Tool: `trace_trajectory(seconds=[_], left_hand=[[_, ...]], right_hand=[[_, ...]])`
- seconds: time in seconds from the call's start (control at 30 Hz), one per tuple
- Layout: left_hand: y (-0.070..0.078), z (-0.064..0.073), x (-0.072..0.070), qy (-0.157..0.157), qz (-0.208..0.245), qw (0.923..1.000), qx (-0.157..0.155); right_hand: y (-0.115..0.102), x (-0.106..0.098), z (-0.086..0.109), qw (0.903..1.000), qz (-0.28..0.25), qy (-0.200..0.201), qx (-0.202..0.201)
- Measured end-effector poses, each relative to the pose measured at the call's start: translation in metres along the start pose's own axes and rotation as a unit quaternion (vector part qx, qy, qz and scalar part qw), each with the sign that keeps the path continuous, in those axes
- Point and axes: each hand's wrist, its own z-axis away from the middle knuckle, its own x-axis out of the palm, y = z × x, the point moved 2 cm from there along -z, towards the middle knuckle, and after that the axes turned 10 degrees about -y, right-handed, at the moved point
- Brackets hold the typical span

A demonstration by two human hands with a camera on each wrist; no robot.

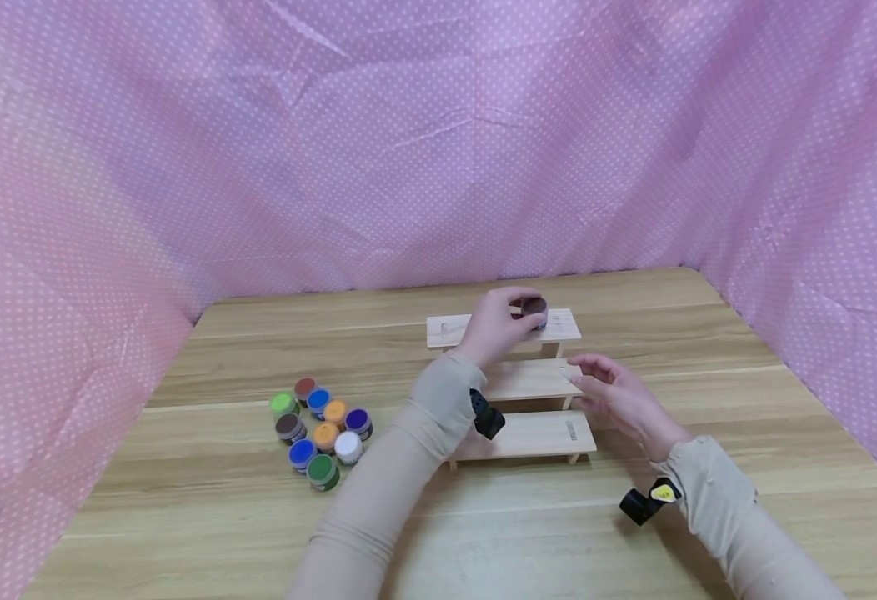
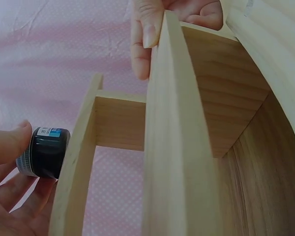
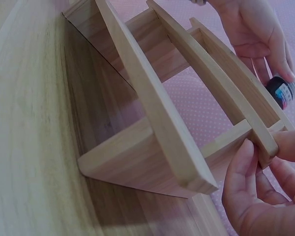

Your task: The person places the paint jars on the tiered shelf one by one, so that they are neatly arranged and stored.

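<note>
A three-tier wooden stand [image 1: 532, 379] stands on the table, its steps rising toward the back. My left hand [image 1: 494, 325] grips a small paint jar [image 1: 534, 313] with a dark lid, thumb and fingers around its sides. In the left wrist view the jar [image 2: 48, 152] is upright against the top step, base right at the board, with a printed label on its side. At the right end of the middle step is my right hand [image 1: 622, 400]. The right wrist view shows its thumb and fingers [image 3: 243, 164] pinching that board's end.
Left of the stand, several paint jars [image 1: 325, 437] sit grouped on the wooden table [image 1: 221, 500], with lids in green, blue, orange, brown, purple and white. A pink dotted cloth [image 1: 438, 167] hangs around the table's back and sides. Each wrist carries a small black camera [image 1: 639, 505].
</note>
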Motion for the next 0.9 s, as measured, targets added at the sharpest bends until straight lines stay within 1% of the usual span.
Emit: trace_trajectory(seconds=[0.23, 0.53, 0.7, 0.9], left_hand=[[-0.001, -0.006, 0.005, -0.009, -0.016, 0.9998, -0.007], [0.000, -0.012, 0.008, -0.021, -0.024, 0.9995, -0.002], [0.001, -0.012, 0.008, -0.027, -0.032, 0.9991, 0.000], [0.002, -0.010, 0.007, -0.034, -0.031, 0.9989, 0.009]], right_hand=[[0.000, 0.000, -0.001, 1.0000, -0.005, -0.002, 0.004], [0.000, -0.001, -0.001, 0.9999, -0.009, -0.004, 0.004], [0.001, -0.001, -0.001, 1.0000, 0.002, -0.003, 0.007], [0.002, -0.002, -0.001, 1.0000, 0.001, -0.003, 0.002]])
